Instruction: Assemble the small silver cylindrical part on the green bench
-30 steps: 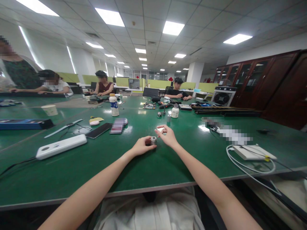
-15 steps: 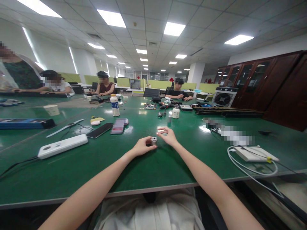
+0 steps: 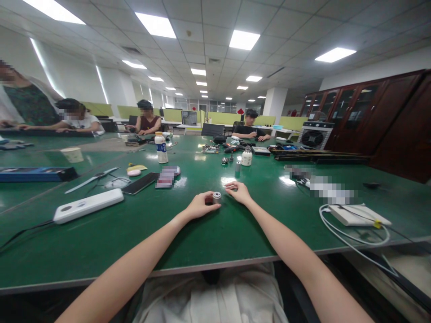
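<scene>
A small silvery metal cylinder (image 3: 217, 197) stands upright on the green table (image 3: 202, 242), its round top showing. My left hand (image 3: 200, 205) is wrapped round it from the left, thumb in front and fingers behind. Just to the right of the cylinder, my right hand (image 3: 238, 192) hovers apart from it, fingers loosely bent and spread, with nothing seen in them. Farther back stands another small grey cylinder (image 3: 238, 167), beside a round white bottle (image 3: 246, 158).
Left of my hands lie a dark phone (image 3: 140, 183), a second phone (image 3: 167, 176) and a long white device (image 3: 89, 205). A bottle (image 3: 161, 148) stands behind them. At right sits a white box (image 3: 358, 216) with cables. Several people work across the table.
My right hand has moved slightly right and down, away from the metal cylinder. The left hand keeps its hold on the cylinder.
</scene>
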`<state>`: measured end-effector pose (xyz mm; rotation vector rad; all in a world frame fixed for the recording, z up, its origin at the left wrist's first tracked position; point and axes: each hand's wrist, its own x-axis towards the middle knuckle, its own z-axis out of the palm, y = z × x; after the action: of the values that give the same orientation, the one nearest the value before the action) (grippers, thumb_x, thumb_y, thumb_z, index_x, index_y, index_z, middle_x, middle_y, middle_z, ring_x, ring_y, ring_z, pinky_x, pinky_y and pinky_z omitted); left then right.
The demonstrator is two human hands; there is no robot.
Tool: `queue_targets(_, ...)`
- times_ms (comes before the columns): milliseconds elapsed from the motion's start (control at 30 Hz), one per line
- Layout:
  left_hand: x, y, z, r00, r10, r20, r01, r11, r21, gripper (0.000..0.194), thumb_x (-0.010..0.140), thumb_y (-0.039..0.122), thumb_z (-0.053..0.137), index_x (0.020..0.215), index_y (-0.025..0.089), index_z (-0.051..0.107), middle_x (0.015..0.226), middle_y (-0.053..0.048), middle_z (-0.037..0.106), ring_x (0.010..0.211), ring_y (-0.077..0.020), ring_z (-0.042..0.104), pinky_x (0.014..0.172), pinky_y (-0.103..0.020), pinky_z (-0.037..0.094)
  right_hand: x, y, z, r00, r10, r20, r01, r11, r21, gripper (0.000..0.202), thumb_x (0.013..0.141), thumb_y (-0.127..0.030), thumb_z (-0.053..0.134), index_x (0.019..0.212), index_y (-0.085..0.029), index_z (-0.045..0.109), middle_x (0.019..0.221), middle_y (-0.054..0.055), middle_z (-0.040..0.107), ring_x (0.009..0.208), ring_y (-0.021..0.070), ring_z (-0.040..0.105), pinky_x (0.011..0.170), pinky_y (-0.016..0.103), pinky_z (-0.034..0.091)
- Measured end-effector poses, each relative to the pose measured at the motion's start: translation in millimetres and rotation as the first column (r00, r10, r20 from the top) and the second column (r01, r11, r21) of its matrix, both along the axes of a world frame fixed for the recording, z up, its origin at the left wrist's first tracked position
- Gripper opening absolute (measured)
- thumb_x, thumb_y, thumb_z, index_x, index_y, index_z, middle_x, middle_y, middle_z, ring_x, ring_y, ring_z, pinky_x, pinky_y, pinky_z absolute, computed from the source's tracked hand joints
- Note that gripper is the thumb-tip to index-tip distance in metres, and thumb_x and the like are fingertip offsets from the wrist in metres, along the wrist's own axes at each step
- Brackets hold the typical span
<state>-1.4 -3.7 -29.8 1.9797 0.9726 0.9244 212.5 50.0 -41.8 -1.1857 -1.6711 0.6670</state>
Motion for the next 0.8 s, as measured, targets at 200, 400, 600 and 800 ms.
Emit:
queue_targets(200,-0.4,2.6,-2.7,1.000,0.007,0.004,-0.007,1.000,0.015,0.051,0.069,0.043,0.077,0.111,0.016,0.067,0.108,-0.010,0.075,0.098,-0.0268,0.071,0.095,-0.043,0.054,-16.7,-22.1,24.1,0.973,0.187,-0.136,-0.169,0.976,0.134,0.020,0.076,-0.031,0.075,0.091,-0.018,0.072,0.092,0.007,0.077,0.089,0.0213,0.074,0.088,0.038,0.057)
queue_targets(400,-0.4,3.1,-4.0,0.999,0.014,0.034,-0.014,1.000,0.001,0.052,0.067,0.042,0.078,0.111,0.016,0.066,0.106,-0.009,0.075,0.099,-0.0267,0.071,0.096,-0.044,0.054,-28.7,-39.7,32.0,0.959,0.259,-0.111,-0.246,0.962,0.118,0.026,0.075,-0.039,0.076,0.088,-0.018,0.072,0.090,0.008,0.077,0.086,0.0224,0.074,0.085,0.039,0.058)
queue_targets(600,0.7,1.3,-2.3,0.999,-0.010,0.052,0.011,1.000,-0.020,0.050,0.068,0.040,0.078,0.109,0.014,0.066,0.107,-0.010,0.075,0.100,-0.0271,0.071,0.097,-0.044,0.053,-32.9,-44.2,31.3,0.960,0.246,-0.130,-0.224,0.960,0.168,0.021,0.077,-0.036,0.073,0.087,-0.018,0.072,0.088,0.007,0.077,0.085,0.0211,0.073,0.084,0.037,0.058)
queue_targets(800,1.1,1.1,-1.7,0.998,-0.021,0.065,0.022,1.000,-0.019,0.050,0.068,0.040,0.078,0.109,0.015,0.066,0.106,-0.010,0.075,0.100,-0.0272,0.071,0.098,-0.045,0.052,-34.3,-44.0,32.0,0.963,0.253,-0.095,-0.235,0.957,0.168,0.021,0.079,-0.038,0.072,0.087,-0.018,0.072,0.088,0.006,0.077,0.085,0.0208,0.073,0.085,0.037,0.057)
